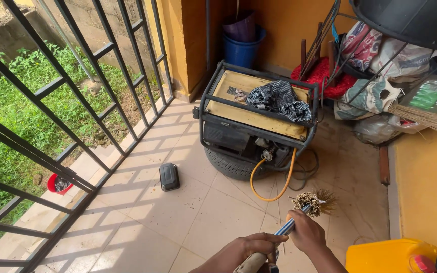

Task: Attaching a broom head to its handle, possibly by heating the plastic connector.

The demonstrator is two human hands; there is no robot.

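My left hand (260,243) and my right hand (305,233) both grip the shaft of a brush (313,203) with a metal handle and a tuft of stiff brown bristles at its far end. The bristle head points away from me, over the tiled floor (147,217). It hovers a short way in front of a yellow generator (256,108) in a black frame. The generator sits on a black tyre (231,164). A striped cloth (278,99) lies on top of the generator. A yellow hose (271,184) loops from its base onto the floor.
A small black box (169,176) lies on the tiles. Black metal bars (51,131) close the left side, with grass beyond. Blue and purple buckets (244,40) stand in the corner. Bags, a red mat and a straw broom (423,119) pile up at right. A yellow jerrycan (390,256) stands bottom right.
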